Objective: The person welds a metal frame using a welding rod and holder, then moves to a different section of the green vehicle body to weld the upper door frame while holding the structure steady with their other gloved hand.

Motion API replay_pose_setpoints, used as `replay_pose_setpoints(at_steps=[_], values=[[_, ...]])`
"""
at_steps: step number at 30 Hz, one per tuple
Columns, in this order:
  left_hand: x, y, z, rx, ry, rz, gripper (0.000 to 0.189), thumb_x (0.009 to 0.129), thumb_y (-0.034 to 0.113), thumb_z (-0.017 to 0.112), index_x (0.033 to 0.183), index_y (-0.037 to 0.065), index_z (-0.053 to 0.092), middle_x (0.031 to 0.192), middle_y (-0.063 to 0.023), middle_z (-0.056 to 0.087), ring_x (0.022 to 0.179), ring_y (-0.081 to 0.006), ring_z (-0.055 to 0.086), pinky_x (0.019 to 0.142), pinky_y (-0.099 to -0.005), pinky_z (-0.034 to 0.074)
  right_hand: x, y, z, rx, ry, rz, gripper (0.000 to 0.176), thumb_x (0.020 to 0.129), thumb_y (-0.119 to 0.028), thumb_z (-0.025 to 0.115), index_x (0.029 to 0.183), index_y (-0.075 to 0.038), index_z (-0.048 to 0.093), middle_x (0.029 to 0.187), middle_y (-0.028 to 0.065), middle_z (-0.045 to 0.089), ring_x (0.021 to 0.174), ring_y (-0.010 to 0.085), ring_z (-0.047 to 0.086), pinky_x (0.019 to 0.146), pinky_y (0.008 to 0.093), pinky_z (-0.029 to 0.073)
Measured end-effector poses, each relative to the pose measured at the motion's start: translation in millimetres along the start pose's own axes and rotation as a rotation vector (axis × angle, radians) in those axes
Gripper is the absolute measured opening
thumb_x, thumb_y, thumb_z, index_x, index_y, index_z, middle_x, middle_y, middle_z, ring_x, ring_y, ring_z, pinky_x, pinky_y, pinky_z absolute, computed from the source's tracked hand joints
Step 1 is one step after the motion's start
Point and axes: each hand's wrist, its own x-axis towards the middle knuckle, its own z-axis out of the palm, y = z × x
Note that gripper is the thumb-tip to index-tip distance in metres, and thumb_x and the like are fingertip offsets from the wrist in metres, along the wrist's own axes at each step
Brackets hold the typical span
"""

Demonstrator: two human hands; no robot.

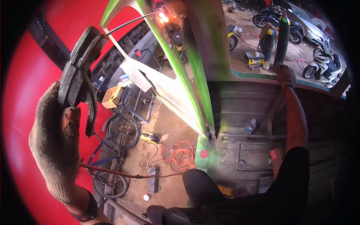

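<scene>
In a grey knitted glove, my left hand (56,146) is wrapped round the handle of a dark electrode holder (80,63). A thin welding rod (131,24) runs from the holder's jaws to a bright glowing spot (164,17) high on a green metal pillar (170,56), with small flames and charred material beside it. At the right, my right hand (285,76) is closed on the edge of a green-trimmed window frame (255,76). A brown cable (123,174) passes below my left hand.
A white-and-green panel (168,93) hangs beside the pillar. On the ground lie an orange hose (182,157), a yellow machine (150,137) and a bicycle (123,131). A plastic bottle (250,126) is inside the frame. Gas cylinders (282,41) and a motorcycle (324,67) are outside.
</scene>
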Motion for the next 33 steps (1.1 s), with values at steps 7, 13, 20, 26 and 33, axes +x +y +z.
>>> replay_pose_setpoints(at_steps=[7, 13, 20, 26, 33], values=[[1, 5, -2, -0.077, -0.063, -0.062, 0.046, 0.090, 0.008, 0.074, 0.134, 0.009, 0.062, 0.112, -0.0160, 0.074, 0.101, -0.0302, 0.075, 0.086, -0.0383, 0.060, 0, -1, -1, -0.010, -0.019, 0.016, 0.054, 0.101, -0.057, 0.047, 0.104, -0.011, 0.077, 0.104, 0.0235, 0.073, 0.103, 0.0433, 0.068, 0.089, 0.0521, 0.051], [2, 7, -1, -0.130, -0.043, -0.015, 0.042, 0.094, 0.013, 0.072, 0.135, 0.006, 0.062, 0.109, -0.0145, 0.075, 0.099, -0.0256, 0.075, 0.086, -0.0369, 0.058, -1, -5, -6, -0.057, -0.071, 0.034, 0.056, 0.102, -0.056, 0.044, 0.109, -0.010, 0.076, 0.109, 0.0246, 0.072, 0.108, 0.0428, 0.068, 0.095, 0.0519, 0.051], [2, 7, -2, -0.074, -0.031, -0.014, 0.040, 0.095, 0.014, 0.071, 0.134, 0.005, 0.062, 0.108, -0.0144, 0.075, 0.098, -0.0247, 0.074, 0.086, -0.0353, 0.057, -7, -9, -11, -0.048, -0.053, 0.020, 0.058, 0.103, -0.056, 0.042, 0.111, -0.009, 0.075, 0.110, 0.0234, 0.072, 0.108, 0.0423, 0.068, 0.096, 0.0516, 0.051], [3, 8, 0, -0.073, -0.027, -0.014, 0.045, 0.089, 0.003, 0.074, 0.133, 0.008, 0.063, 0.109, -0.0138, 0.075, 0.100, -0.0242, 0.075, 0.087, -0.0363, 0.058, 2, 1, -1, -0.028, -0.034, -0.003, 0.057, 0.101, -0.057, 0.044, 0.105, -0.011, 0.077, 0.104, 0.0245, 0.073, 0.104, 0.0443, 0.068, 0.091, 0.0530, 0.051], [3, 10, 1, -0.058, -0.033, -0.056, 0.045, 0.089, 0.004, 0.073, 0.133, 0.008, 0.063, 0.110, -0.0136, 0.075, 0.099, -0.0246, 0.076, 0.087, -0.0366, 0.058, 0, 1, 0, -0.017, -0.008, 0.005, 0.056, 0.101, -0.057, 0.046, 0.104, -0.010, 0.077, 0.105, 0.0248, 0.072, 0.104, 0.0445, 0.068, 0.090, 0.0534, 0.052]])
